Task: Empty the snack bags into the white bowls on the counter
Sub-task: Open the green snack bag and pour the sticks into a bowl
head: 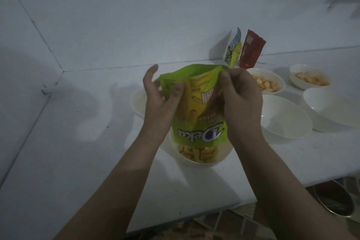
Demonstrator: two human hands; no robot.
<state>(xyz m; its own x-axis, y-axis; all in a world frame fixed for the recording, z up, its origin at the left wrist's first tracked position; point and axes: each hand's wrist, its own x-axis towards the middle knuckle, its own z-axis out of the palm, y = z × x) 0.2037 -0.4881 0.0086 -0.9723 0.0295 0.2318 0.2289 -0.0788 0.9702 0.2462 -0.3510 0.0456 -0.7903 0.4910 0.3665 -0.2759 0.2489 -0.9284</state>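
Note:
A green snack bag (196,103) hangs upside down, mouth downward, over a white bowl (224,159) that holds yellow stick snacks (198,154). My left hand (161,99) pinches the bag's upper left edge between thumb and fingers. My right hand (241,99) grips its upper right corner. Behind my left hand a second white bowl (137,103) is partly hidden. To the right stand two empty white bowls (286,117) (331,105) and two bowls with orange-white chips (272,82) (309,78).
A yellow-white bag (233,48) and a red bag (251,52) lean upright against the wall at the back. The white counter (78,152) meets tiled walls at left and back. Below the counter's front right edge sits a metal pan (335,198) on the floor.

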